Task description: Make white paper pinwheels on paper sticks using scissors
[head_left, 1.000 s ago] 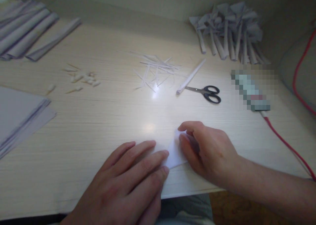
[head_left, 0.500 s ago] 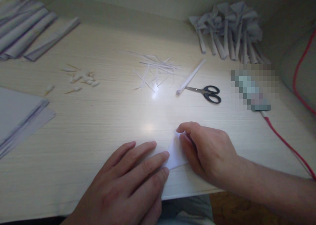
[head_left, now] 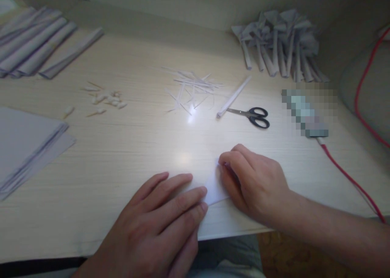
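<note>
Both hands press one small white paper (head_left: 213,188) — left hand (head_left: 161,221) flat, right hand (head_left: 252,180) pinching its edge.

Home craft desk (head_left: 128,148), paper rolls (head_left: 278,42), scissors (head_left: 254,116), paper stack (head_left: 24,144)

The left hand (head_left: 158,225) lies flat, fingers (head_left: 179,196) spread forward; the right hand (head_left: 256,184) rests knuckles-up, curled.

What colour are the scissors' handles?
Black, on the scissors; seen in the head view.
</note>
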`<state>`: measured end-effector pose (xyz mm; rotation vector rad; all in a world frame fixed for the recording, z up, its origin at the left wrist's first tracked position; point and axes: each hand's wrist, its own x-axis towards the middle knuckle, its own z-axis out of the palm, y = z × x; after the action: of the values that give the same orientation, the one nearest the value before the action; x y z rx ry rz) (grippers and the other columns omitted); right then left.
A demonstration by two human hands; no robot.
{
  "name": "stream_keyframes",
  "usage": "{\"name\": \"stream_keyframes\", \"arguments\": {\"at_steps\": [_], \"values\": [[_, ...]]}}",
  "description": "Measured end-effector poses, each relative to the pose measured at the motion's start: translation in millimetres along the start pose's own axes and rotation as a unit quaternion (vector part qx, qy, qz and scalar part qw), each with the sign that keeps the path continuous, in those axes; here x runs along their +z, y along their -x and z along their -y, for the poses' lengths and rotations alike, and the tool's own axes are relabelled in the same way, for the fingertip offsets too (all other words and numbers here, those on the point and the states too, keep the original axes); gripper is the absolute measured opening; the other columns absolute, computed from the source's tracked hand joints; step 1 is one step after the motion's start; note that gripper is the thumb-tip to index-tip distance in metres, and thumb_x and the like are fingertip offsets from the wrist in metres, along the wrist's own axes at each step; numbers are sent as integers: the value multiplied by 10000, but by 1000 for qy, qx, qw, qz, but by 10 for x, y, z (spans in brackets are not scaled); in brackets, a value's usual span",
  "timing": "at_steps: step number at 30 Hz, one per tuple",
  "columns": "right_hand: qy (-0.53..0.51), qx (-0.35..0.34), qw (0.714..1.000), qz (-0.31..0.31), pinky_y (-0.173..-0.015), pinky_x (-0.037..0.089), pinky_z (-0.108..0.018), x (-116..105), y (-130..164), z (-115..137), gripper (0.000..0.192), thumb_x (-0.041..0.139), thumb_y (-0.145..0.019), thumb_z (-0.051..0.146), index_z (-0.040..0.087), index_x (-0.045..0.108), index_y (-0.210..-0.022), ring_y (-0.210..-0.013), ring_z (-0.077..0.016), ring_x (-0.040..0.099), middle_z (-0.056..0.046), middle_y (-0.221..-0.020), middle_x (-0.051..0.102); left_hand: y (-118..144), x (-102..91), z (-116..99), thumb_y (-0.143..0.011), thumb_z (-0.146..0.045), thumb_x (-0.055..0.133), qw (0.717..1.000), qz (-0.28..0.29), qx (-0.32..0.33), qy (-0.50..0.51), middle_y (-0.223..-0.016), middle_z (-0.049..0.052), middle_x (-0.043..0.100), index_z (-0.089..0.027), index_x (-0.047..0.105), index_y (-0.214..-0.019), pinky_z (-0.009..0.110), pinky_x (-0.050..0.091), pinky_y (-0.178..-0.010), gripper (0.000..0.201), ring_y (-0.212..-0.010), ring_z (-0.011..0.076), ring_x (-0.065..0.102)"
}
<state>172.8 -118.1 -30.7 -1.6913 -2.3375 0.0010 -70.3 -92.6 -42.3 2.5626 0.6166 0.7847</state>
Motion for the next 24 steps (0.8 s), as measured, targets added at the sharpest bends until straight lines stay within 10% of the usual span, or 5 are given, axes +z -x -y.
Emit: {"name": "stream_keyframes", "arguments": {"at_steps": [6, 15, 24], "values": [[39, -45, 990, -128, -847, 403, -450, -116, 139, 135, 100, 652, -928, 228, 184, 704, -1002, -932, -280, 587, -71, -958, 721, -48, -27, -58, -925, -167, 646, 1000, 22, -11, 9, -1287, 6, 742, -244, 740, -1188, 412, 418, -1110, 290, -1205, 223, 634], [36, -55, 998, 22, -1233, 135, -560, 12, 809, 556, 839, 568, -935, 623, 25, 437, -1509, -1498, -381, 325, -195, -1592, 441, 53, -50, -81, -963, -211, 594, 998, 52, -10, -37, -1367, -47, 697, -295, 689, -1274, 443, 349, -1116, 335, -1287, 242, 596], [66, 15, 997, 47, -1228, 178, -568, 82, 918, 503, 857, 584, -916, 663, 190, 358, -1593, -1559, -369, 222, -151, -1696, 230, 135, -27, -77, -983, -225, 571, 995, 69, -12, -74, -1419, -63, 658, -308, 669, -1298, 483, 344, -1128, 340, -1352, 265, 544]]}}
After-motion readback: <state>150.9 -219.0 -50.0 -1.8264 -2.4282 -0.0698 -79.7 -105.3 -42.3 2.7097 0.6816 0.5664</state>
